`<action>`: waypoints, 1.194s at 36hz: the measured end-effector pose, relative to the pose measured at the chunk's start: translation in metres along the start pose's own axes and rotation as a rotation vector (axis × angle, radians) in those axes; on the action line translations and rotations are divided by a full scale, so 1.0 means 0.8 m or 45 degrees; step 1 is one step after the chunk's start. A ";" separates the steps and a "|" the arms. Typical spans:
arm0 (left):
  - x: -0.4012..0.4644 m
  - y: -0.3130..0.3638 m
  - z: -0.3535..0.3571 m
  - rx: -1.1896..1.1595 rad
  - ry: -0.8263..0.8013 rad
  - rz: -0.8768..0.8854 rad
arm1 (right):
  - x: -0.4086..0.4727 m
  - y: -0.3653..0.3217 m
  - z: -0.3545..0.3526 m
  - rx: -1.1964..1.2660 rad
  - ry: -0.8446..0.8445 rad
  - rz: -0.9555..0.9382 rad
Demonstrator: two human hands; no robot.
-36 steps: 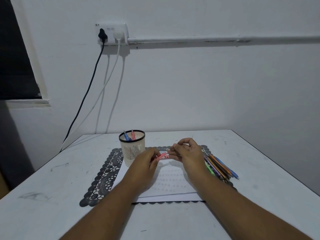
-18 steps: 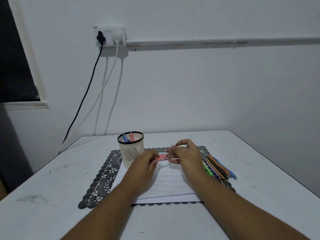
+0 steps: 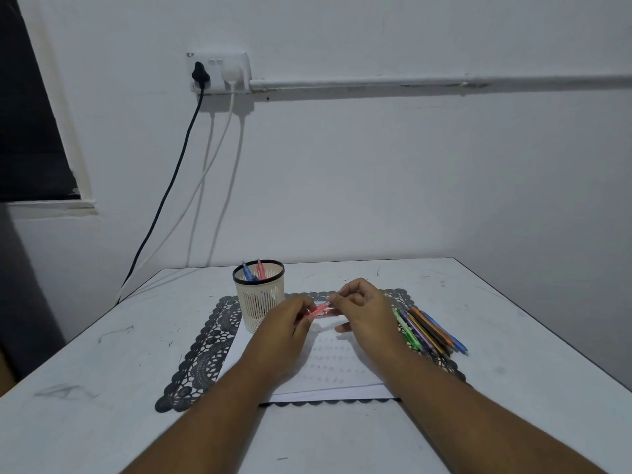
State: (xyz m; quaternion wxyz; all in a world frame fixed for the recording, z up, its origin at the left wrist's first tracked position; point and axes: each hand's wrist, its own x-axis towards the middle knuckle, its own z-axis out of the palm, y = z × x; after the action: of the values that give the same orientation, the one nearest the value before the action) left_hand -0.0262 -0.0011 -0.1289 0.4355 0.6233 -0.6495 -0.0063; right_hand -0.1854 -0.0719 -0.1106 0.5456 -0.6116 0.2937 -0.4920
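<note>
Grips pink pen [image 3: 319, 309] between left hand [image 3: 285, 325] and right hand [image 3: 367, 314], above paper [image 3: 328, 374]. Leaves bare table [image 3: 102, 388] toward left and near edges, little gap to cup [image 3: 259, 299] and pens [image 3: 431, 333]. Holds position unchanged since earlier.

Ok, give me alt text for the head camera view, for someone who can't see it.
A person's left hand and right hand hold a pink pen between them above a sheet of paper on a black lace mat. A white pen cup stands to the left, coloured pens lie to the right, on a white table.
</note>
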 end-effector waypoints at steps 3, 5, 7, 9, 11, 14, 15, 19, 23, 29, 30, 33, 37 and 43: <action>0.000 0.001 0.000 -0.007 0.004 -0.017 | -0.002 0.000 -0.001 -0.123 -0.010 -0.060; -0.001 0.001 0.001 -0.015 0.005 -0.022 | -0.002 0.001 -0.002 -0.224 -0.005 -0.121; -0.001 0.002 0.000 -0.025 0.004 -0.030 | -0.001 0.004 -0.003 -0.365 0.009 -0.195; -0.001 0.002 -0.001 -0.033 0.007 -0.041 | 0.001 0.008 -0.003 -0.473 0.007 -0.245; -0.002 0.003 -0.002 -0.046 0.013 -0.044 | 0.002 0.009 -0.003 -0.551 0.002 -0.276; -0.003 0.004 -0.002 -0.077 0.026 -0.057 | 0.002 0.012 0.000 -0.622 -0.013 -0.293; -0.003 0.005 -0.002 -0.086 0.028 -0.065 | 0.001 0.013 0.000 -0.640 -0.024 -0.287; -0.003 0.004 -0.001 -0.099 0.023 -0.066 | -0.001 0.014 0.001 -0.708 -0.056 -0.292; -0.002 0.002 -0.001 -0.120 0.029 -0.075 | -0.005 0.009 0.000 -0.756 -0.054 -0.304; -0.003 0.005 -0.002 -0.166 0.027 -0.086 | -0.003 0.007 0.001 -0.488 -0.074 -0.162; -0.003 0.005 -0.002 -0.169 0.026 -0.090 | -0.003 0.007 0.002 -0.378 -0.083 -0.117; -0.004 0.007 -0.002 -0.155 0.034 -0.094 | -0.003 0.005 0.003 -0.145 -0.084 -0.022; -0.003 0.007 -0.003 -0.162 0.016 -0.101 | -0.002 -0.001 0.001 -0.016 -0.011 0.012; 0.000 0.000 -0.002 -0.100 -0.054 -0.179 | 0.005 -0.012 -0.012 0.077 0.120 -0.050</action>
State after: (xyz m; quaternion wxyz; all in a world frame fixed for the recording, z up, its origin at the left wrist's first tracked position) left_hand -0.0252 0.0000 -0.1279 0.4443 0.6494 -0.6125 -0.0754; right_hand -0.1946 -0.0770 -0.1013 0.5397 -0.5765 0.2920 -0.5396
